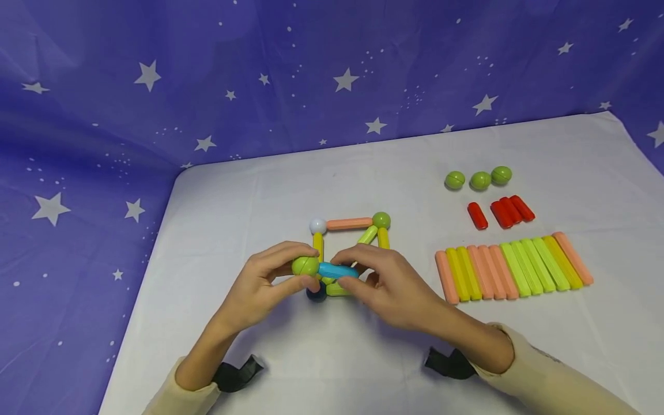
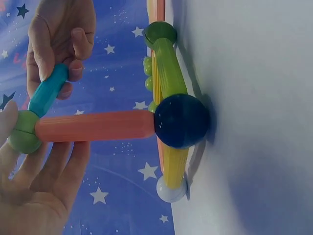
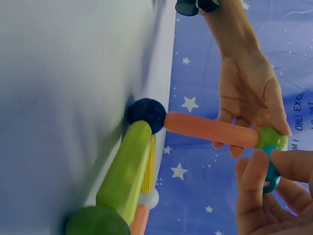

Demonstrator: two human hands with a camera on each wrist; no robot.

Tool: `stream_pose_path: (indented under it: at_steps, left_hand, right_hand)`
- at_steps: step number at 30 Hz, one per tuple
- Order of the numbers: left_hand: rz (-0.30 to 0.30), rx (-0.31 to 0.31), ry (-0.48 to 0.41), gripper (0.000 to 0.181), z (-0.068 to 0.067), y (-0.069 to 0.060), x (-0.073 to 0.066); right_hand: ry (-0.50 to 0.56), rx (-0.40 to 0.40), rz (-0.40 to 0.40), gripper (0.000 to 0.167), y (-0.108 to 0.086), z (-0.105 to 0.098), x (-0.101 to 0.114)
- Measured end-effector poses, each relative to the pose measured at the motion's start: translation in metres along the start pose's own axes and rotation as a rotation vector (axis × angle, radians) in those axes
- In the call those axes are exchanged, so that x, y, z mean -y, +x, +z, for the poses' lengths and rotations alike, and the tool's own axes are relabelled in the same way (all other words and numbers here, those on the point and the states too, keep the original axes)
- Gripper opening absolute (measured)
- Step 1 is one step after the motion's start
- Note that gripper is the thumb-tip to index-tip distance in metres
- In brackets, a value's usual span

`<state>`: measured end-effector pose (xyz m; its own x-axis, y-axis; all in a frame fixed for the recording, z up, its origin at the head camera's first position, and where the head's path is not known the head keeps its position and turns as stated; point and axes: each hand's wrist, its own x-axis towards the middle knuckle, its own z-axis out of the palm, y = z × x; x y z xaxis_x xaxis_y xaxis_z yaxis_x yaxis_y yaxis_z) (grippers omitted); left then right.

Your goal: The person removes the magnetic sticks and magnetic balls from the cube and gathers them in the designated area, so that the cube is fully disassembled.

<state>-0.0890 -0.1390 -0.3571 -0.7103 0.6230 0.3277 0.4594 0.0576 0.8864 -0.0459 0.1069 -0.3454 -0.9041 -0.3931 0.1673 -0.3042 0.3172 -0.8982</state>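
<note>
In the head view my left hand [image 1: 261, 285] pinches a light green ball [image 1: 305, 266] between fingers and thumb. My right hand [image 1: 396, 288] grips a short blue rod [image 1: 336, 271], one end touching that ball. Under the ball, a salmon rod [image 2: 95, 126] stands up from a dark blue ball [image 2: 181, 121] on the table, as both wrist views show. This blue ball is one corner of a flat frame with a white ball [image 1: 318, 226], a green ball [image 1: 381, 220], a salmon rod [image 1: 350, 223] and yellow and lime rods. Both hands hide part of the frame.
On the right lies a row of salmon, yellow and lime rods [image 1: 510, 268]. Several short red rods [image 1: 502, 213] lie behind it, and three green balls [image 1: 480, 180] farther back. A starry purple cloth [image 1: 290, 115] hangs behind the white table [image 1: 223, 190].
</note>
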Motion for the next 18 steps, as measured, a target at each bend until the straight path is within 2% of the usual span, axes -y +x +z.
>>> stream_pose_path:
  at_steps: [4,7,10,12,18]
  left_hand:
    - [-0.009,-0.009,-0.005,0.032,-0.004,-0.001,0.001]
    - [-0.029,-0.007,-0.027,0.033,-0.008,-0.004,0.001]
    - [-0.038,0.009,-0.037,0.037,-0.009,-0.006,0.001]
    - [-0.043,0.006,-0.037,0.04,-0.008,-0.007,0.001]
    - [-0.076,0.001,-0.034,0.046,-0.008,-0.008,0.0]
  right_hand:
    - [-0.072,-0.051,0.064,0.024,-0.01,-0.012,-0.003]
    - [-0.029,-0.093,0.123,0.028,-0.02,-0.026,-0.008]
    - [-0.003,-0.148,0.139,0.029,-0.029,-0.044,-0.014]
    - [-0.051,-0.196,0.132,0.028,-0.034,-0.057,-0.018]
    - [-0.284,-0.377,0.131,0.03,-0.055,-0.104,-0.039]
